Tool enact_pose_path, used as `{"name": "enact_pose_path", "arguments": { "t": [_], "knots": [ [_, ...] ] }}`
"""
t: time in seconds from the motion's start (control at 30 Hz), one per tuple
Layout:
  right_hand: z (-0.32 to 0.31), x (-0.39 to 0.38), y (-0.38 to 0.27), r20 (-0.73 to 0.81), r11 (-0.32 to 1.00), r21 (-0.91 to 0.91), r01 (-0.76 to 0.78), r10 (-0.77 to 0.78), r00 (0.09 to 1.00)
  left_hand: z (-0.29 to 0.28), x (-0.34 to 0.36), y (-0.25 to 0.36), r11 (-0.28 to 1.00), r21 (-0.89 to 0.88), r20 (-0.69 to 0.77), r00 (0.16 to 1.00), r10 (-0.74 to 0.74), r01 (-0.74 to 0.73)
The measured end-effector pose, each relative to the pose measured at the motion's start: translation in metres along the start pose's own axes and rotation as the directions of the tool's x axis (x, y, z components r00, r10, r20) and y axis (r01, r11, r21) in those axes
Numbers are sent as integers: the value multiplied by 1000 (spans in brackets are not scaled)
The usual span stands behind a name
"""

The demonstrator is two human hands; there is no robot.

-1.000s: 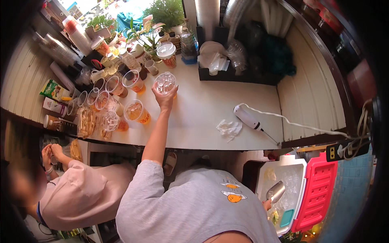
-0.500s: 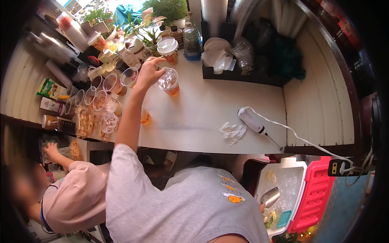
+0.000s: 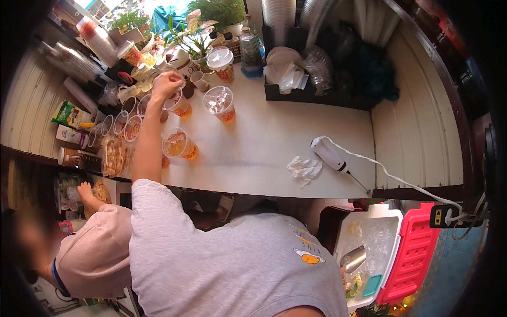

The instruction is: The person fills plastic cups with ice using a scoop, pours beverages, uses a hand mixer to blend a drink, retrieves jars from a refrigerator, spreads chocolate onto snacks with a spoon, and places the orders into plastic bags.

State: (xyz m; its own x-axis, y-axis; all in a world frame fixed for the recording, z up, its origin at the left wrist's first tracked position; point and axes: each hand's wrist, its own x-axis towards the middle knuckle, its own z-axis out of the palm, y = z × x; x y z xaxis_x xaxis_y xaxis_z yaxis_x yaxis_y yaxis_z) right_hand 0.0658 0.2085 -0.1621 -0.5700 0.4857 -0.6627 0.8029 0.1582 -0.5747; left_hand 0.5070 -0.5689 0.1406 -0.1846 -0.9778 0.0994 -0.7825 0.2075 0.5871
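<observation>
My left hand reaches out over the far left of the counter, fingers pinched together. It is at the rim of a clear plastic cup with orange drink low in it; whatever the fingers hold is hidden. To its right stands another clear cup filled with ice, and nearer me a third cup holds ice and orange drink. At the lower right, a small part of my right hand shows at the handle end of a metal ice scoop, inside a white cooler of ice.
A lidded cup and a bottle stand at the back. On the counter lie a handheld mixer with its cord and a crumpled tissue. Several clear cups crowd the left. A co-worker reaches at lower left.
My left hand has moved left from beside the ice-filled cup to another cup's rim. The nearer cup, formerly mostly behind my arm, now shows. My right hand and the scoop look unchanged.
</observation>
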Motion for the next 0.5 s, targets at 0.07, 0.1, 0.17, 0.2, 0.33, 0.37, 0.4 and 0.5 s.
{"name": "enact_pose_path", "arguments": {
  "t": [0.07,0.1,0.17,0.2,0.33,0.37,0.4,0.5],
  "knots": [
    [-4,6,9,-20,996,-9,94,-94,995,-6,-9,-23,999,46,23,999,-25,24],
    [-5,7,10,-23,996,-9,90,-91,996,-5,-13,-27,983,181,100,995,-22,4],
    [-7,9,8,-87,999,-38,4,-8,996,-2,-22,-34,949,313,181,983,-27,-31],
    [-12,6,6,-107,1000,-25,-2,-1,994,9,-26,-20,892,452,40,999,6,-23],
    [-18,-35,-33,-76,971,-238,34,-54,996,12,-39,-26,821,562,-57,995,-85,102],
    [-21,-37,-33,-70,958,-283,37,-59,996,12,-39,-26,825,556,-16,994,-111,102],
    [-28,-22,-38,14,970,-243,-10,14,1000,4,-33,-39,846,515,-13,988,-151,136],
    [-56,25,-33,-21,992,-121,-34,32,999,8,-23,-26,846,524,-47,995,-87,99]
  ]
}}
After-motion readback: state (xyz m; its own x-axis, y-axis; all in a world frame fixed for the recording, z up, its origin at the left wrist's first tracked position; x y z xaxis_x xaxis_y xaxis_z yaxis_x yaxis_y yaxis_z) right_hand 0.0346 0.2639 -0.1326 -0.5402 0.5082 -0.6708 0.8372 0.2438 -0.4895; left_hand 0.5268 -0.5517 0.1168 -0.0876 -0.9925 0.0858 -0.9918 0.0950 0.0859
